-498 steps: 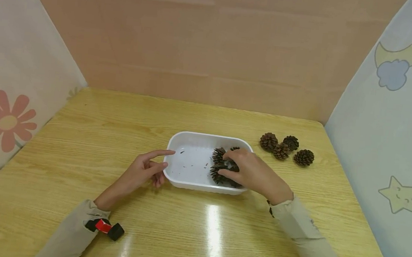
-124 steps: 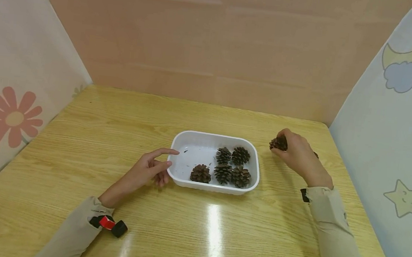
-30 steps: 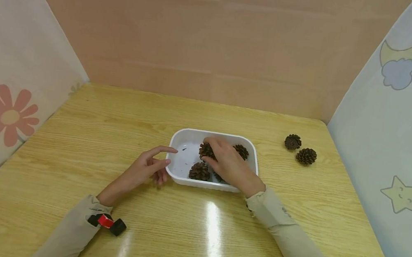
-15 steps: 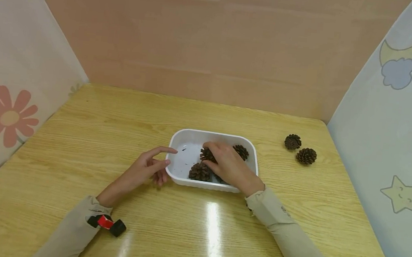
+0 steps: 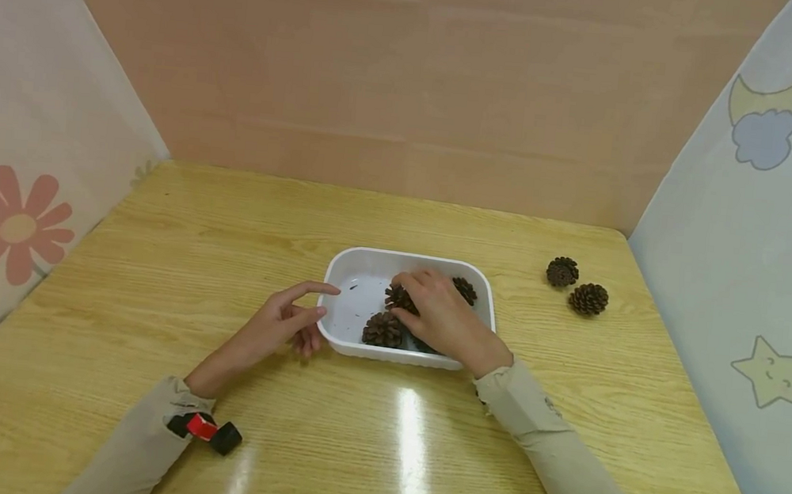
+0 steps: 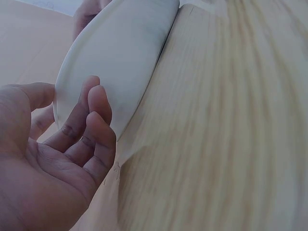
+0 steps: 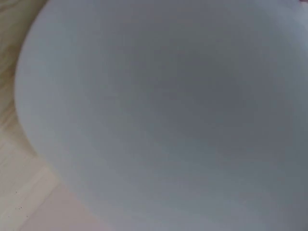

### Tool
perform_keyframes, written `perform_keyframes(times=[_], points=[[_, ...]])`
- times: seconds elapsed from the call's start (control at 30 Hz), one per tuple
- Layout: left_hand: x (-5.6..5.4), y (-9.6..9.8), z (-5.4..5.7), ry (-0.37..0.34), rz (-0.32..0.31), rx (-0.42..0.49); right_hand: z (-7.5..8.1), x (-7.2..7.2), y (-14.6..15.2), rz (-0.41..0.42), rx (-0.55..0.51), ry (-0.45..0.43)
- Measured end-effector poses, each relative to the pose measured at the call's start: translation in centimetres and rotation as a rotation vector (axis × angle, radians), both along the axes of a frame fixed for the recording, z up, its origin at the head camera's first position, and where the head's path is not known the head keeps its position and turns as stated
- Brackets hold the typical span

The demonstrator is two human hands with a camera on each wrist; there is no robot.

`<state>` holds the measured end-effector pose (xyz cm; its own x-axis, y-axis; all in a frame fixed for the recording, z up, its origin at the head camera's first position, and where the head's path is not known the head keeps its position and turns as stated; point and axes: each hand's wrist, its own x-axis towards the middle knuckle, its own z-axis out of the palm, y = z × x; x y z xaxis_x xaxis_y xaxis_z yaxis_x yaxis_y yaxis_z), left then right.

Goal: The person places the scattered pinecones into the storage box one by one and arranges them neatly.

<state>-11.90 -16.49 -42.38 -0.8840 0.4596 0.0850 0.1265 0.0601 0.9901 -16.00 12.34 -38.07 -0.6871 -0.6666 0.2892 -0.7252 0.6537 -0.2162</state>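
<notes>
In the head view a white plastic tray (image 5: 367, 254) stands mid-table. My right hand (image 5: 443, 315) reaches into it, thumb and fingers round a brown pine cone (image 5: 400, 298) near the tray's middle. Just in front of that cone sits another pine cone (image 5: 382, 330), and a darker cone (image 5: 464, 289) shows in the back right corner; my hand hides the others. My left hand (image 5: 285, 320) is at the tray's left end, its straight index finger over the rim and the thumb at the rim. The left wrist view shows its remaining fingers loosely bent beside the outer wall.
Two loose pine cones, a dark one (image 5: 562, 272) and a browner one (image 5: 588, 299), lie at the back right of the wooden table (image 5: 226, 223). Small dark flakes dot the tray floor. The tray's white wall (image 7: 159, 115), blurred, fills most of the right wrist view.
Over the seconds before, my right hand brought a pine cone from the back right into the tray. In the last second it has lowered slightly with that cone. The left hand stays put.
</notes>
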Motion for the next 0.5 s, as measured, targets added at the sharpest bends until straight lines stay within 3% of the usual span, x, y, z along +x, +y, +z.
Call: perform_keyframes(times=[0.5], points=[[0.0, 0.1, 0.1, -0.002, -0.004, 0.001, 1.4, 0.5, 1.9, -0.004, -0.033, 0.053]])
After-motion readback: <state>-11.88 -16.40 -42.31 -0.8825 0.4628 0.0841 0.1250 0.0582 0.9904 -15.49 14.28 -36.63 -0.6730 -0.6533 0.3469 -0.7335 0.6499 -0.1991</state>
